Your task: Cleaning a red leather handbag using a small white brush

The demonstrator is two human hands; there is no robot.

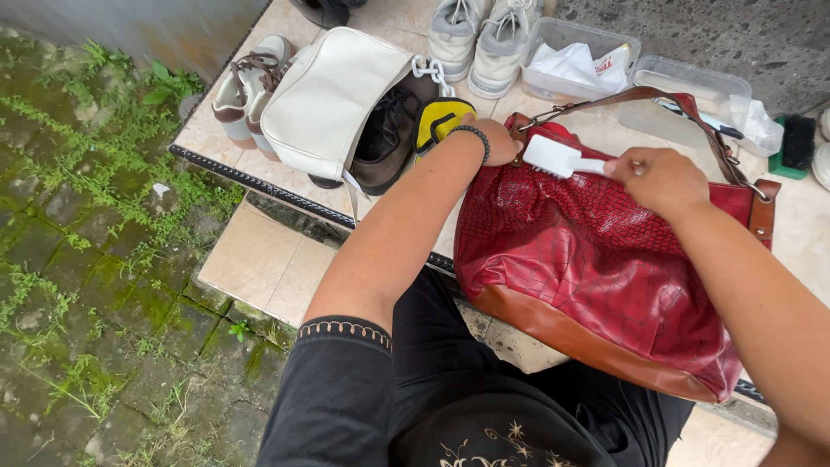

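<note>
red croc-textured handbag (588,259) with a tan leather base is lying half on the tiled step (251,259), half over the person's lap. right hand (661,179) has its fingers wrapped round the handle of a small white brush (558,157), bristles down on the top edge of the bag. left hand (500,138) grips the bag near the strap ring, fingers closed on it. behind sit a cream bag (333,99), brown shoe (389,138), sneakers (480,39) and clear tubs (579,60).
</note>
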